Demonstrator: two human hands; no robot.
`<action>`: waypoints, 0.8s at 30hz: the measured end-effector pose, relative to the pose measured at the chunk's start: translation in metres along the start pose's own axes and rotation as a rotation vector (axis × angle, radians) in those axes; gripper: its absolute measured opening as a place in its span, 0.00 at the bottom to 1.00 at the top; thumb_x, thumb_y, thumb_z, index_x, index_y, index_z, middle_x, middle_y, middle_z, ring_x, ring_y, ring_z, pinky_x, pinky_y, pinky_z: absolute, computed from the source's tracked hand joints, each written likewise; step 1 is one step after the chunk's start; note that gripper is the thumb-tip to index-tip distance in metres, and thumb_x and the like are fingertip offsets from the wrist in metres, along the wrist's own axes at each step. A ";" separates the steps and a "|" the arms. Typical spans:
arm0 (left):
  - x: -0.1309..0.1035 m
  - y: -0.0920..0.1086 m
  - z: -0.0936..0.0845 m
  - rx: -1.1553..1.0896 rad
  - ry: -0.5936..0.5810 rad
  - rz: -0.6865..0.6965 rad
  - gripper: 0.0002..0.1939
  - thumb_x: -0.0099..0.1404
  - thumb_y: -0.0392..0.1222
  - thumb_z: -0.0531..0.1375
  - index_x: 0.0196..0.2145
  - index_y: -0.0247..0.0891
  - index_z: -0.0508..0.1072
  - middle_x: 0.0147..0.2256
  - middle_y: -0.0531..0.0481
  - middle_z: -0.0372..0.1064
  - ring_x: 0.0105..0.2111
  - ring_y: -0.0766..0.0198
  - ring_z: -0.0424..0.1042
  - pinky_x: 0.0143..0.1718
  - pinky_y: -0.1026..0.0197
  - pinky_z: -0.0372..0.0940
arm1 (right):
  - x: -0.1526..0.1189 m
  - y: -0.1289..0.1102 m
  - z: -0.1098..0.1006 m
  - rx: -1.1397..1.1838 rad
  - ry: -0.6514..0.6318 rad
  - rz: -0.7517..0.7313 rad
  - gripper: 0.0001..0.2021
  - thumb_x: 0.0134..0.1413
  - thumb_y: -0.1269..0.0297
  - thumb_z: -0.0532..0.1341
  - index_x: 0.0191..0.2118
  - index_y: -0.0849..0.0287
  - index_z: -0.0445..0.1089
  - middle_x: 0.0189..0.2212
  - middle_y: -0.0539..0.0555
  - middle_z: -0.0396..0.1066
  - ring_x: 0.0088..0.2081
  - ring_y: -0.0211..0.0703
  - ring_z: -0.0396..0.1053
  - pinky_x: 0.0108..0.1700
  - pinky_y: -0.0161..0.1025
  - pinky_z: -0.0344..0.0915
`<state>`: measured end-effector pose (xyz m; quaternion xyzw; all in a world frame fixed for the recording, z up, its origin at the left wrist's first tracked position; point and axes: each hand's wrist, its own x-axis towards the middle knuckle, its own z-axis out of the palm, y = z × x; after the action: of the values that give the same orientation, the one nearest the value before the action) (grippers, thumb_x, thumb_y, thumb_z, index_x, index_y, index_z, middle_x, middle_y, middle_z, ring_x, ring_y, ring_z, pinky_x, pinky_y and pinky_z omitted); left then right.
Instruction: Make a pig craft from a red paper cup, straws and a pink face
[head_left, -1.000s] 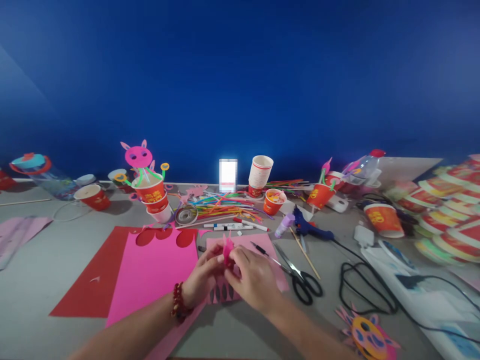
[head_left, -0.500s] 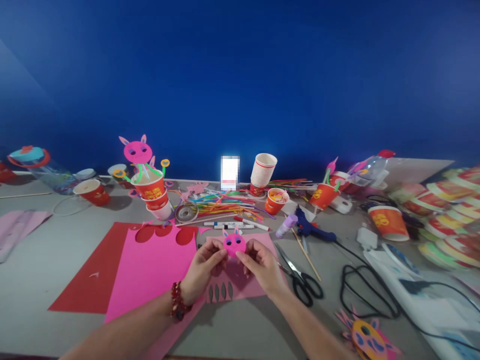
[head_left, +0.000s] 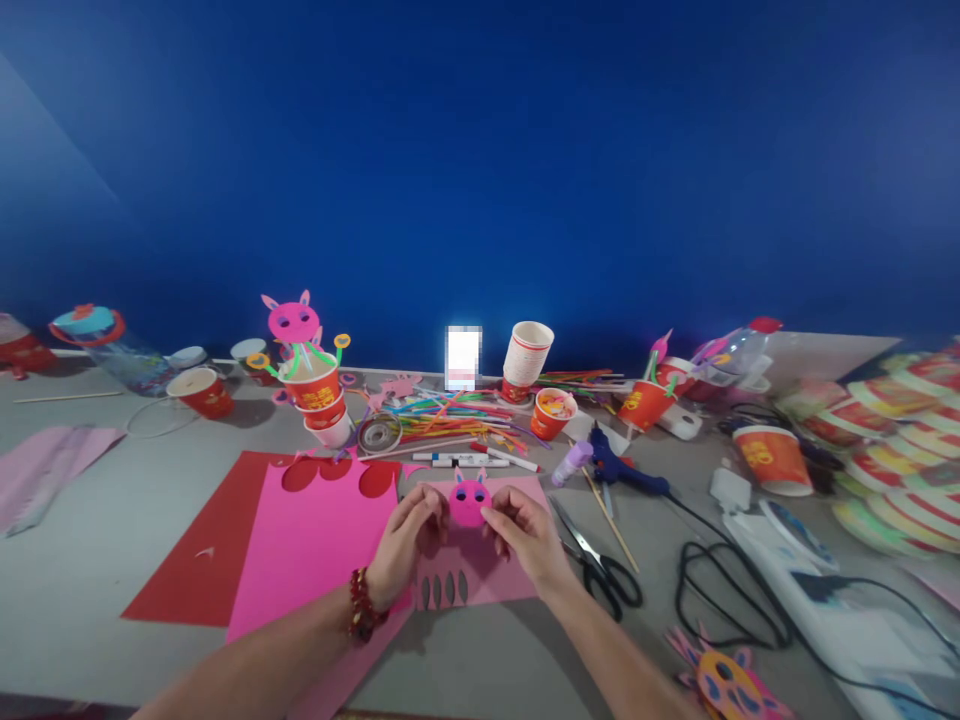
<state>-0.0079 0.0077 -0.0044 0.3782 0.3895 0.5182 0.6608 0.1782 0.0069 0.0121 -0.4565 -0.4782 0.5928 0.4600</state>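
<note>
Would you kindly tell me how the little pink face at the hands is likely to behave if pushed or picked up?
The pink face is probably very light, being a small, thin-looking cut-out. It may be fairly stiff, looking flat with the right hand at its edge. Its narrow ears jut above the rim, so they would likely bend first.

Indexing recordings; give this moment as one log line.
Right hand: pinching round pink eared paper face | Left hand: beside it, contact unclear | Nearby: black-handled metal scissors
</note>
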 end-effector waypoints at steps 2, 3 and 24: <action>0.001 -0.002 0.000 0.009 0.020 0.010 0.27 0.63 0.62 0.61 0.20 0.39 0.59 0.17 0.59 0.54 0.16 0.73 0.51 0.17 0.66 0.44 | 0.001 0.001 0.000 0.042 0.007 0.018 0.21 0.48 0.45 0.69 0.28 0.57 0.64 0.19 0.46 0.70 0.16 0.32 0.60 0.18 0.29 0.53; 0.000 -0.004 -0.001 0.016 0.023 0.014 0.29 0.63 0.64 0.60 0.18 0.40 0.56 0.16 0.60 0.49 0.15 0.73 0.46 0.17 0.65 0.41 | 0.002 0.001 0.000 0.057 0.008 0.022 0.21 0.48 0.45 0.70 0.27 0.57 0.64 0.19 0.47 0.70 0.16 0.31 0.60 0.18 0.29 0.53; -0.004 0.006 0.001 0.249 -0.016 0.076 0.20 0.61 0.58 0.64 0.29 0.38 0.67 0.22 0.59 0.57 0.20 0.72 0.53 0.21 0.68 0.51 | 0.002 0.007 -0.001 0.012 -0.027 0.010 0.20 0.52 0.46 0.66 0.27 0.57 0.62 0.17 0.44 0.66 0.16 0.31 0.60 0.20 0.29 0.56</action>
<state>-0.0100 0.0043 0.0024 0.4760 0.4310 0.4874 0.5916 0.1782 0.0084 0.0046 -0.4481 -0.4786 0.6041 0.4530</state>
